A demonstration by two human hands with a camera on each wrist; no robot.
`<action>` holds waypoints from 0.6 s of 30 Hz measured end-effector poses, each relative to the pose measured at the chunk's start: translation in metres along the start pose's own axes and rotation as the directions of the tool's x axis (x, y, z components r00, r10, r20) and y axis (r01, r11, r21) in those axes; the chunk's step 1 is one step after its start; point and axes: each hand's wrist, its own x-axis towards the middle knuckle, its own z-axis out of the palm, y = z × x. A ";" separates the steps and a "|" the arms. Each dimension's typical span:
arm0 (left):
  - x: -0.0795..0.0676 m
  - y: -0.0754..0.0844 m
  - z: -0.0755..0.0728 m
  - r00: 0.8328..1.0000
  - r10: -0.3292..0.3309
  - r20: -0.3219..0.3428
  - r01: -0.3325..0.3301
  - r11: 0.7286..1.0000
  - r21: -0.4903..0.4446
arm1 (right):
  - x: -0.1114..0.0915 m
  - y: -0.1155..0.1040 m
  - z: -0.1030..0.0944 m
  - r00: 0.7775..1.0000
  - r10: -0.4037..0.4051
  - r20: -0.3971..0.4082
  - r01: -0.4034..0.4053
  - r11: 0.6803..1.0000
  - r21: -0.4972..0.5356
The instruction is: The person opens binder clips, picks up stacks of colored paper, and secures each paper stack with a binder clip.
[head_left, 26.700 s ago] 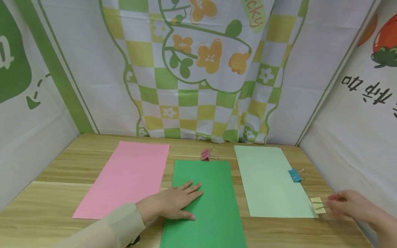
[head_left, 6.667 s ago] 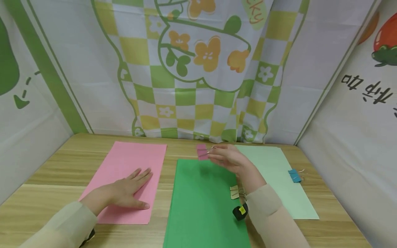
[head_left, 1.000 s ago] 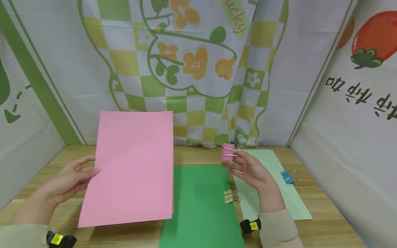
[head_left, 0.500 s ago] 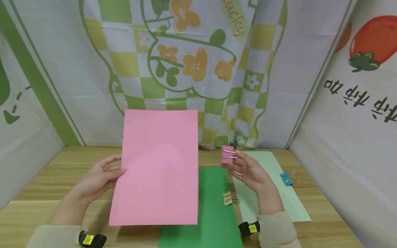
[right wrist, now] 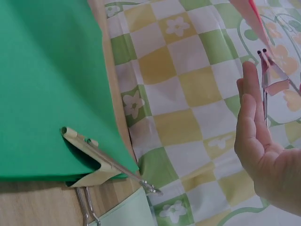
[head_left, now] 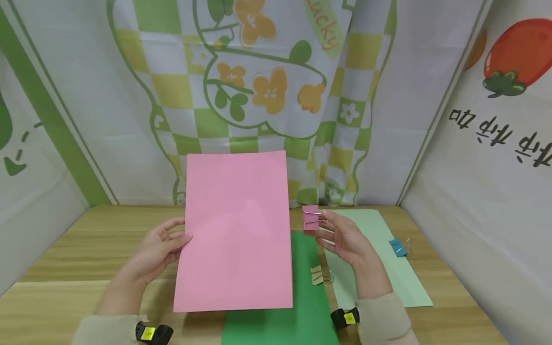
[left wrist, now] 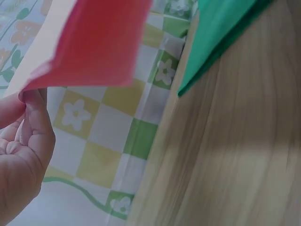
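Pink paper (head_left: 235, 230) is up off the table, its left edge pinched between the thumb and fingers of my left hand (head_left: 161, 247). The left wrist view shows the left hand (left wrist: 23, 141) at the paper's edge, the sheets slightly parted. By its wire handles, my right hand (head_left: 345, 237) pinches a pink binder clip (head_left: 310, 218) just right of the pink paper, apart from it in the head view. A pale yellow binder clip (head_left: 316, 275) grips the right edge of the green paper (head_left: 306, 297), which the pink paper partly covers.
Light green paper (head_left: 384, 258) lies at the right with a blue binder clip (head_left: 398, 247) on its right edge. Everything is on a wooden table (head_left: 86, 249); a checked cloth (head_left: 207, 120) hangs behind, and white printed walls (head_left: 483, 201) stand at the sides.
The yellow clip, in my right hand earliest, is now on the green paper. My right hand picked up the pink clip; my left lifted the pink paper and moved it right toward that clip.
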 end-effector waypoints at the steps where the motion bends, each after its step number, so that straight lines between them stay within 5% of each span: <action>1: 0.001 -0.001 0.002 1.000 -0.006 -0.008 0.006 1.000 0.006 | 0.000 0.000 0.001 1.000 0.001 0.000 -0.001 1.000 -0.005; 18: 0.012 -0.004 0.012 0.999 -0.023 -0.033 0.024 1.000 0.018 | -0.001 -0.002 0.003 1.000 -0.008 -0.012 0.008 1.000 -0.016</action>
